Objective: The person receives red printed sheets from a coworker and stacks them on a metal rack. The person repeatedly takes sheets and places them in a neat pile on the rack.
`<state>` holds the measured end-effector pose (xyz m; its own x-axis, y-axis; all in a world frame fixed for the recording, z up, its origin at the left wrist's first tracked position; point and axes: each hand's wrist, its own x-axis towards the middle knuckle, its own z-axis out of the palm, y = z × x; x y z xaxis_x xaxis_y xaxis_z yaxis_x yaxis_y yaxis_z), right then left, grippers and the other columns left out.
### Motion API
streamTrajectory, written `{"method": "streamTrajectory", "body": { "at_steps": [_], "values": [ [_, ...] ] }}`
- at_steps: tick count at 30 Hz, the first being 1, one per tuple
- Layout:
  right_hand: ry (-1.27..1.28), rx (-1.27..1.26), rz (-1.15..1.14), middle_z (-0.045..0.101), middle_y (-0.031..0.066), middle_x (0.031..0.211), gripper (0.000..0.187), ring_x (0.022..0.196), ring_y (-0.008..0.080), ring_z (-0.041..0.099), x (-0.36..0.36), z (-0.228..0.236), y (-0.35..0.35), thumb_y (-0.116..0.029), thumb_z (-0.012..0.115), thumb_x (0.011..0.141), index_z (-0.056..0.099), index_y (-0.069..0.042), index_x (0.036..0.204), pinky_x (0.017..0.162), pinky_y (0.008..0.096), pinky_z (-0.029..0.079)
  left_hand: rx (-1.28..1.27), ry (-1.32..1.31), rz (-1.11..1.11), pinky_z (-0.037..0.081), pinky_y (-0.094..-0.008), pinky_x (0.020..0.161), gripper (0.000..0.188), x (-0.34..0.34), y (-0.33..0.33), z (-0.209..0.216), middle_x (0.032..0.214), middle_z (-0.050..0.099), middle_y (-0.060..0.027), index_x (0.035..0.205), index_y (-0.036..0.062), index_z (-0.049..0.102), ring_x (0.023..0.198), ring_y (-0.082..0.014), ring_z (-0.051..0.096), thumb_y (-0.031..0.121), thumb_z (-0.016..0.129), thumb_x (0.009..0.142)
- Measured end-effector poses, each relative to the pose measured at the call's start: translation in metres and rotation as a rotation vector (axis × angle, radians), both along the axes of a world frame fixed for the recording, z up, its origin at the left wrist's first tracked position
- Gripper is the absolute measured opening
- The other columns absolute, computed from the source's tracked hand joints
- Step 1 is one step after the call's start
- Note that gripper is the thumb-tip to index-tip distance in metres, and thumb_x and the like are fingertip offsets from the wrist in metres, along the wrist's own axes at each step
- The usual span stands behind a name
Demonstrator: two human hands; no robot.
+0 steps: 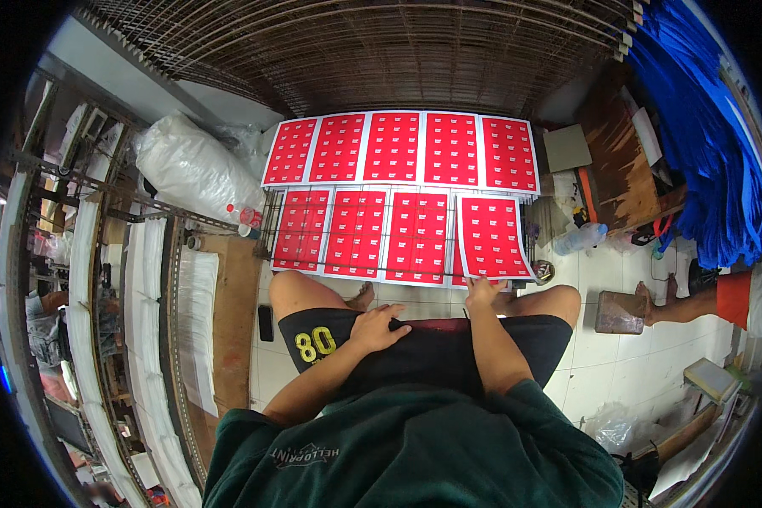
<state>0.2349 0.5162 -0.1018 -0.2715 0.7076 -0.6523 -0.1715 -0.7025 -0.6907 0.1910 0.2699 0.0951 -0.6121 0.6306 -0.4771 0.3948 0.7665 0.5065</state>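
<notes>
- Right grip [481,290] is closing on the near edge of a red sheet [492,237], by its left corner; the fingers are bunching together there, though the exact meeting of thumb and fingertips is too small to tell.
- Left grip [381,328] is resting over the lap of the black shorts [432,339]; its fingers are lying loosely apart, with the thumb spreading away from them; it is holding nothing that shows.
- The red sheet is showing a plain white border and small white printed marks in even rows; its right side is bowing, and its near right corner is flaring outward.
- It is lying at the right end of the nearer row, above the wires of a rack [372,273]; it is partly covering another red print [458,258], whose left edge is showing beside it.
- Three matching prints [357,233] are lying to its left, with the wires crossing over them; five more prints [394,148] are forming the farther row, side by side.
- Beyond these, a stack of wire racks [381,59] is standing; a dark phone [266,323] is lying on the tiled floor [559,356], near the left knee.
</notes>
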Motion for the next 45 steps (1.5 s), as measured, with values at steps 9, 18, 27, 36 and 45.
{"method": "streamTrajectory", "body": {
  "at_steps": [9, 18, 27, 36, 45],
  "values": [
    [0.048, -0.091, 0.005, 0.018, 0.0137, 0.138, 0.076, 0.115, 0.0360, 0.040, -0.015, -0.010, -0.008, 0.003, 0.036, 0.089, -0.011, -0.035, 0.135, 0.090, 0.0521, 0.043, -0.025, 0.033, -0.006, 0.046, -0.0394, 0.081, 0.049, 0.003, 0.005, -0.006, 0.102, 0.061, -0.0085, 0.117, 0.0154, 0.049, 0.096, -0.0287, 0.058, 0.043, 0.058, 0.077],
    [0.084, -0.016, -0.025, 0.018, 0.0118, 0.137, 0.074, 0.114, 0.0381, 0.041, -0.017, -0.088, -0.012, 0.003, 0.039, 0.087, -0.005, -0.034, 0.133, 0.090, 0.0551, 0.042, 0.016, 0.060, -0.030, 0.048, -0.0411, 0.076, 0.047, 0.000, 0.008, 0.000, 0.099, 0.061, -0.0104, 0.114, 0.0125, 0.049, 0.091, -0.0304, 0.059, 0.041, 0.058, 0.077],
    [-0.068, 0.001, -0.007, 0.019, 0.0115, 0.138, 0.071, 0.112, 0.0373, 0.044, -0.016, -0.071, -0.021, -0.001, 0.040, 0.089, -0.005, -0.034, 0.134, 0.084, 0.0511, 0.045, 0.049, 0.076, 0.000, 0.047, -0.0430, 0.076, 0.049, -0.002, 0.006, 0.000, 0.096, 0.062, -0.0121, 0.113, 0.0115, 0.051, 0.088, -0.0326, 0.059, 0.043, 0.061, 0.076],
    [-0.106, -0.128, -0.060, 0.023, 0.0120, 0.138, 0.074, 0.109, 0.0360, 0.047, -0.022, -0.032, -0.027, -0.002, 0.038, 0.090, -0.010, -0.035, 0.135, 0.085, 0.0491, 0.045, -0.020, 0.049, -0.015, 0.047, -0.0405, 0.079, 0.051, -0.002, 0.008, 0.000, 0.101, 0.060, -0.0107, 0.117, 0.0122, 0.048, 0.093, -0.0291, 0.058, 0.042, 0.059, 0.077],
    [-0.081, -0.140, -0.037, 0.024, 0.0105, 0.135, 0.072, 0.108, 0.0334, 0.046, -0.021, -0.037, -0.027, -0.004, 0.039, 0.090, -0.007, -0.038, 0.133, 0.084, 0.0488, 0.045, -0.040, 0.070, -0.038, 0.048, -0.0395, 0.077, 0.051, -0.002, 0.012, -0.002, 0.098, 0.060, -0.0104, 0.116, 0.0125, 0.048, 0.089, -0.0295, 0.060, 0.042, 0.059, 0.076]
  ]
}}
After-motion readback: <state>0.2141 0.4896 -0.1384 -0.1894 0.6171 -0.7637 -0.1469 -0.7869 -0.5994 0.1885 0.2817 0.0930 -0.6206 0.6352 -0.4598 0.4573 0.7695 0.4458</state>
